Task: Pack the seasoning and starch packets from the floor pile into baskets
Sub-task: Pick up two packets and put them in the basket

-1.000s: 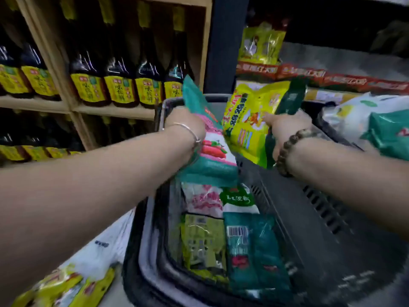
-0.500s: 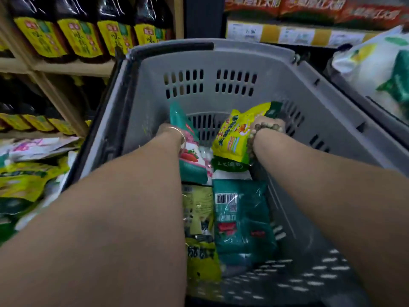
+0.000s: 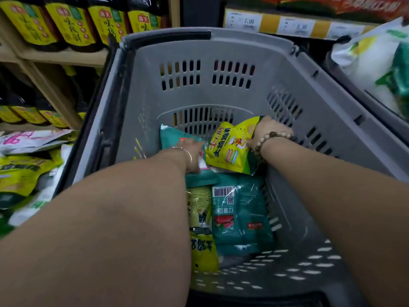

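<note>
Low in the basket (image 3: 221, 52), both hands (image 3: 193, 151) (image 3: 272, 129) grip packets (image 3: 172, 138) (image 3: 230, 151).

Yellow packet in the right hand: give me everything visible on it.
The yellow packet is a glossy plastic pouch, yellow shading to green, with dark characters, a cartoon figure and coloured stripes. The right hand grips its upper right edge, holding it tilted, low inside the grey basket near the far wall. Its lower edge overlaps the teal packet beneath.
</note>
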{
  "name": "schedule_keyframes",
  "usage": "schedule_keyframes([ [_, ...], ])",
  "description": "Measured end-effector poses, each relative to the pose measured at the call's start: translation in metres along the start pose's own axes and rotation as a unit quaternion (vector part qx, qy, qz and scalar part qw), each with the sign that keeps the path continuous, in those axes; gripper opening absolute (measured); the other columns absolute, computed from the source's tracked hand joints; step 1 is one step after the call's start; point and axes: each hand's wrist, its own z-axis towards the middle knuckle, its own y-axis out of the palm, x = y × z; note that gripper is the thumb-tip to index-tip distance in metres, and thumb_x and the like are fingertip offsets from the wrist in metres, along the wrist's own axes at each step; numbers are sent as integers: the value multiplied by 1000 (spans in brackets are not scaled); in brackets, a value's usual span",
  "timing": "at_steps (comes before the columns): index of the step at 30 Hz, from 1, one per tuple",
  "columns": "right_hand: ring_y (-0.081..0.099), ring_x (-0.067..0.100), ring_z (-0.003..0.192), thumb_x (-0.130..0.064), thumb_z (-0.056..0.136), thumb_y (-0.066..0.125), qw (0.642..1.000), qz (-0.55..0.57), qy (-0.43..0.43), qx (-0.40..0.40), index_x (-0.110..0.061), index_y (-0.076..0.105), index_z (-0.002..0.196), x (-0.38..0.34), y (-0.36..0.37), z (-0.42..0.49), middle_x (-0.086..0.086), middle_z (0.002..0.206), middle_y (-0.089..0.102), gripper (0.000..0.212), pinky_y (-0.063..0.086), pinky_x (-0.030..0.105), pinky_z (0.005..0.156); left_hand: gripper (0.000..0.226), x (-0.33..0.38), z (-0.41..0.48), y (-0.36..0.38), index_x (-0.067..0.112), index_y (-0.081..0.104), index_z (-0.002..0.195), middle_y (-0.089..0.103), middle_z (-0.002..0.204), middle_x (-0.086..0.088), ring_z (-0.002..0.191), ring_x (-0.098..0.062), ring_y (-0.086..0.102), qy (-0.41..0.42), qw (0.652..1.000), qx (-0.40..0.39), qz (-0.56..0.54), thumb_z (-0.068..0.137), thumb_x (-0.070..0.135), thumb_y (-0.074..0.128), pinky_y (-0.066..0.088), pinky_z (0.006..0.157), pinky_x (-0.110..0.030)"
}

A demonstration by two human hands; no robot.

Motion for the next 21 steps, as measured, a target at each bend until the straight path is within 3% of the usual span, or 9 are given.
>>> schedule_keyframes([
  [2, 61, 28, 108, -26, 93, 52, 992, -91, -54, 62, -6, 51, 119, 6, -5, -2, 13, 120, 61, 33, 40, 31, 73, 118, -1, 1, 14, 26, -3, 151, 1, 159, -7, 145, -31, 12, 12, 992, -113, 50, 68, 52, 77, 25, 113, -51],
  [5, 61, 29, 107, -22, 94, 47, 950, -216, -208, 82, -10, 51, 119, 9, -13, -6, 12, 120, 61, 28, 46, 32, 77, 124, -5, 5, 22, 30, -18, 147, -16, 158, -3, 146, -32, -1, 5, 986, -146, 84, 69, 55, 75, 21, 113, -56],
  [7, 53, 30, 117, -44, 86, 60, 911, -278, -303, -30, -17, 40, 132, 6, -13, -2, 11, 132, 49, 57, 49, 38, 86, 124, -3, 3, 24, 27, -22, 146, -18, 157, -4, 145, -33, -4, 0, 987, -131, 96, 73, 49, 75, 19, 114, -55],
  [9, 32, 33, 136, -63, 69, 69, 840, -382, -343, -176, -32, 14, 147, 2, 0, 3, 9, 153, 20, 101, 38, 51, 104, 122, -1, 3, 28, 25, -24, 146, -20, 157, -5, 145, -31, -7, -9, 986, -132, 98, 76, 43, 75, 18, 114, -54],
  [11, 13, 38, 143, -67, 68, 66, 796, -442, -350, -220, -40, -8, 147, 5, 17, 7, 7, 158, -10, 112, 22, 56, 112, 118, -1, 4, 30, 25, -24, 145, -20, 157, -6, 145, -31, -8, -17, 987, -131, 93, 80, 38, 73, 17, 114, -55],
  [13, 5, 41, 143, -60, 78, 61, 790, -451, -354, -215, -39, -14, 147, 10, 31, 8, 13, 155, -20, 104, 14, 57, 114, 113, -2, 4, 32, 25, -24, 146, -20, 157, -7, 145, -32, -8, -26, 989, -122, 80, 83, 37, 70, 17, 114, -55],
  [16, 10, 43, 141, -45, 94, 44, 804, -435, -329, -238, -33, -13, 148, 5, 41, 1, 17, 155, -18, 80, 19, 55, 113, 108, 0, 3, 33, 21, -21, 147, -18, 157, -9, 145, -31, -8, -24, 991, -111, 75, 85, 36, 66, 14, 115, -53],
  [19, 35, 36, 133, -29, 102, 28, 847, -347, -311, -255, -20, -7, 151, -8, 44, -14, 19, 156, 10, 60, 36, 41, 103, 97, 2, 1, 32, 17, -17, 148, -17, 157, -11, 146, -30, -8, -45, 991, -97, 76, 89, 29, 59, 11, 116, -51],
  [21, 45, 30, 124, -20, 102, 23, 857, -327, -315, -244, -11, -3, 151, -19, 55, -26, 15, 153, 24, 56, 42, 36, 94, 92, 1, 2, 31, 15, -16, 148, -17, 157, -11, 145, -31, -8, -63, 990, -101, 76, 91, 26, 55, 10, 116, -51],
])
